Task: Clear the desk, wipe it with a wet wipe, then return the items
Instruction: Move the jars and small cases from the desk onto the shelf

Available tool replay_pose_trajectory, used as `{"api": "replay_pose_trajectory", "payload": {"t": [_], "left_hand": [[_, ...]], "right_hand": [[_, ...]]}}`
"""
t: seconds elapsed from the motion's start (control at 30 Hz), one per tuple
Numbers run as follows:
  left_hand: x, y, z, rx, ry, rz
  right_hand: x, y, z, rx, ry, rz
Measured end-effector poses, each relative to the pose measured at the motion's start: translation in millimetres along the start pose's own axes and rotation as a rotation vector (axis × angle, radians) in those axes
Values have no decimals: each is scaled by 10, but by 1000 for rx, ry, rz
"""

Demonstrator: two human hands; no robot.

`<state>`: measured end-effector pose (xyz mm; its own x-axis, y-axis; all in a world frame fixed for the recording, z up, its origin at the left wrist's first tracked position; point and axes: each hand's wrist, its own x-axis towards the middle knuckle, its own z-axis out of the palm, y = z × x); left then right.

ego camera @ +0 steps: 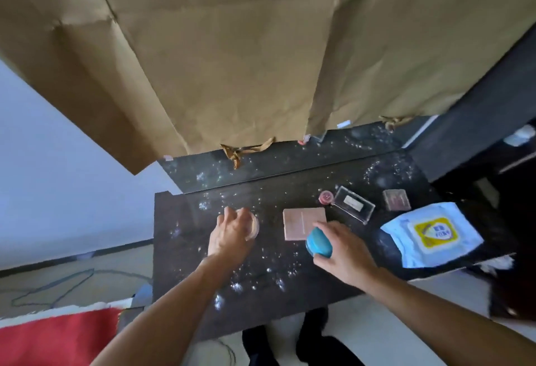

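Seven small things sit on or just above the desk (185, 249), whose dark top is speckled with pale flecks below a large sheet of brown paper (232, 61) hanging at twelve o'clock. The wet wipe pack (432, 235) lies sealed at three o'clock. The left hand (229, 235), at nine o'clock from the desk's middle, curls its fingers down round a round peach jar (253, 228). The right hand (345, 252), near four o'clock, pinches a teal case (319, 242) between thumb and fingers. Whether either item has left the surface cannot be told. A pink square compact (301, 220) lies at the middle, just beside the teal case. A clear case (353, 204), a small square box (396, 200) and a tiny pink pot (326, 197) stand towards one and two o'clock. With flecks unwiped and items remaining, this looks like the clearing step. The next move calls for carrying both held pieces off the desk, then coming back for the other four.
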<state>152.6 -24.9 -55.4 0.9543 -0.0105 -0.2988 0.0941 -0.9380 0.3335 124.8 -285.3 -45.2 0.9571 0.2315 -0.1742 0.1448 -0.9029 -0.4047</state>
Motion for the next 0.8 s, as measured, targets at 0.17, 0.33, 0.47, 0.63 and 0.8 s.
{"api": "replay_pose_trajectory", "payload": {"t": [0.17, 0.33, 0.47, 0.63, 0.8], "left_hand": [[-7, 821, -157, 48, -10, 219], [-178, 1734, -50, 87, -9, 423], [-358, 2580, 217, 137, 2, 556], [-592, 3653, 688, 155, -36, 588], [-635, 4480, 904, 159, -54, 610]], "right_hand": [[-496, 346, -284, 30, 144, 179], [-1073, 902, -616, 38, 227, 324], [-1613, 1542, -867, 63, 250, 409], [-2315, 2405, -1146, 105, 284, 469], [-2743, 3019, -1499, 98, 304, 525]]}}
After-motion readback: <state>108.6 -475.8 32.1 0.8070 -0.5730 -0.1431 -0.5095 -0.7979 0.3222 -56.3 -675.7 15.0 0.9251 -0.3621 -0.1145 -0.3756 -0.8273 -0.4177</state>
